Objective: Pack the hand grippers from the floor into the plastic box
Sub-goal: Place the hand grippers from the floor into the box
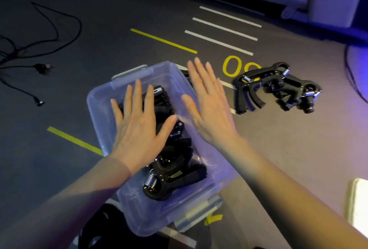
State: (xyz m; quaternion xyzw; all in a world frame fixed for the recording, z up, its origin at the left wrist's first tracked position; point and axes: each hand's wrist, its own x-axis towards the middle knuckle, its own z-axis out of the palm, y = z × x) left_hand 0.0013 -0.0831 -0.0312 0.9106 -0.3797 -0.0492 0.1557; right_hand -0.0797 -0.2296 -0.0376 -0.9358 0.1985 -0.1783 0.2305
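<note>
Both hands are hovering flat over the plastic box with nothing in them. The left hand is spreading its straight fingers right above the box. The right hand is doing the same by the far right side of the box, fingers straight and apart.

Some hand grippers are already lying inside the box, all black, one showing a shiny spring. A small pile of hand grippers on the floor is still waiting, off to the right of the box and near the yellow numbers.

These grippers are looking hard and stiff, and probably a bit heavy for their size because of the metal springs. They are not going to break easily. The pile is looking tangled, so handles may be hooking into each other and coming up together. A good place to grab is likely around the two curved handles, since the spring end is thin and could pinch a finger
</note>
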